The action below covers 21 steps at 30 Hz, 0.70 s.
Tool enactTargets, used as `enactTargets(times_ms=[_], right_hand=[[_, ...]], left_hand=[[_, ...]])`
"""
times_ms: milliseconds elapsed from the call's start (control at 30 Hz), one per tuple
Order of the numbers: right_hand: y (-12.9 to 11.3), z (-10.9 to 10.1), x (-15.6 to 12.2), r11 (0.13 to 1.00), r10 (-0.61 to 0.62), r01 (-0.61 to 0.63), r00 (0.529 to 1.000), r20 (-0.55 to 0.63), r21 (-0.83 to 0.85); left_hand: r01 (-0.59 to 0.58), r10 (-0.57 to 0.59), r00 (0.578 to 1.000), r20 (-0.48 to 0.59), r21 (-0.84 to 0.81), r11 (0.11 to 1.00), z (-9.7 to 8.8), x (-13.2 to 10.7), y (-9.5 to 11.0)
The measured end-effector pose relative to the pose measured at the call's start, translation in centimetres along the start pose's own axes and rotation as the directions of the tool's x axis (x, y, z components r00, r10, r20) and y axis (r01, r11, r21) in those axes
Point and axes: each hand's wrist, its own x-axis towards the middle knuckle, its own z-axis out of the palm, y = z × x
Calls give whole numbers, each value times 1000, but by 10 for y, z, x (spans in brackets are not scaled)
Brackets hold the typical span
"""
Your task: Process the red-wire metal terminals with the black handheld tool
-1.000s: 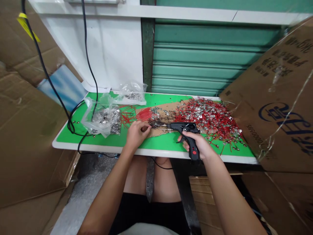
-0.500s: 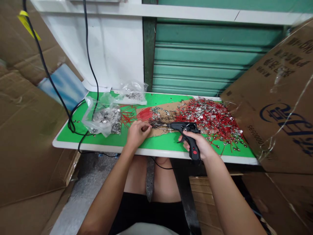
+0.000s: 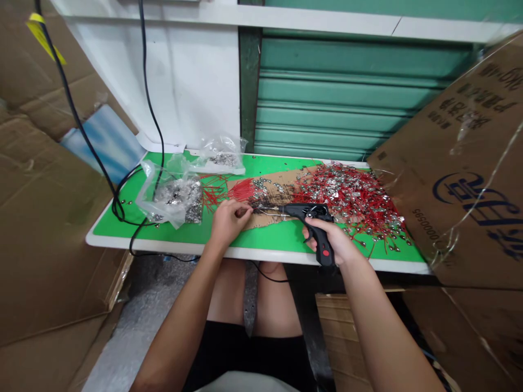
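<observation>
My right hand (image 3: 333,239) is wrapped round the grip of a black soldering gun (image 3: 322,242) with a red button. The gun's thin metal tip points left, down at the cardboard sheet (image 3: 265,220). Close to that tip, my left hand (image 3: 229,220) pinches with thumb and forefinger; what lies between them is too small to make out. Just beyond my left fingertips, red wires (image 3: 241,190) lie in a neat row on the cardboard, with small metal terminals (image 3: 263,188) at their right ends. Dark marks cover the cardboard around the tip.
A large heap of red wires with metal terminals (image 3: 351,196) covers the right of the green tabletop (image 3: 192,234). Clear plastic bags (image 3: 177,198) of small metal parts stand at left. A black cable (image 3: 149,98) hangs there. Cardboard boxes (image 3: 461,163) flank both sides.
My right fingers have drawn in slightly at the gun's trigger. My left hand and the tip stay in nearly the same place.
</observation>
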Motion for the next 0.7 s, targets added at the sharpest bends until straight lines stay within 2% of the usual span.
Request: enactTargets(times_ms=[200,700], right_hand=[[-2,-1,0,1000,10,-11,998,70,11],[-3,-6,3,998,8,-16,988,154,52]], left_hand=[[1,-1,1000,8,-4,1000,0,1,0],[9,-9,999,34,15,1000,-2,2,1]])
